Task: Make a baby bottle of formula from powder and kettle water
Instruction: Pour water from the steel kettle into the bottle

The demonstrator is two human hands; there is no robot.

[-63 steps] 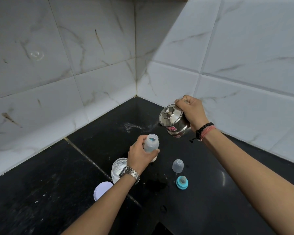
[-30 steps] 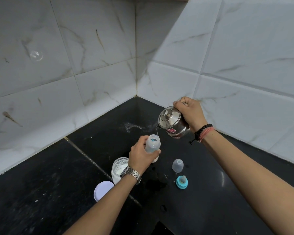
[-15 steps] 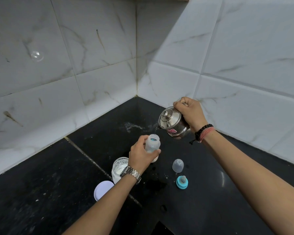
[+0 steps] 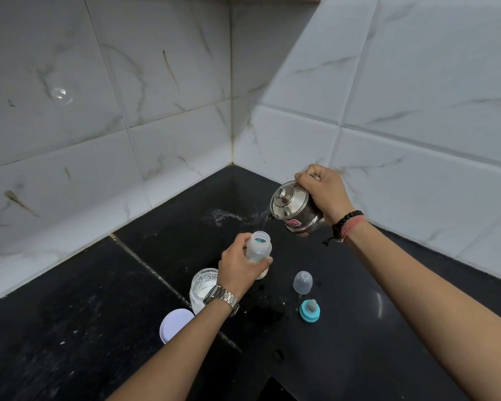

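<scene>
My left hand [image 4: 239, 270] grips a clear baby bottle [image 4: 259, 246] that stands open-topped on the black counter [image 4: 99, 328]. My right hand [image 4: 324, 191] holds a small steel kettle [image 4: 294, 208] by its handle, tilted left, spout just above the bottle's mouth. A thin stream of water falls from the spout into the bottle. An open jar of white powder [image 4: 203, 287] stands just left of my left wrist, partly hidden by it.
A white jar lid [image 4: 174, 324] lies in front of the jar. A clear bottle cap [image 4: 302, 282] and a teal nipple ring [image 4: 310, 310] sit right of the bottle. Spilled water marks the counter near them. Tiled walls close the corner behind.
The kettle has tipped a little further toward the bottle and water now runs from the spout. My left hand and the bottle have stayed in place.
</scene>
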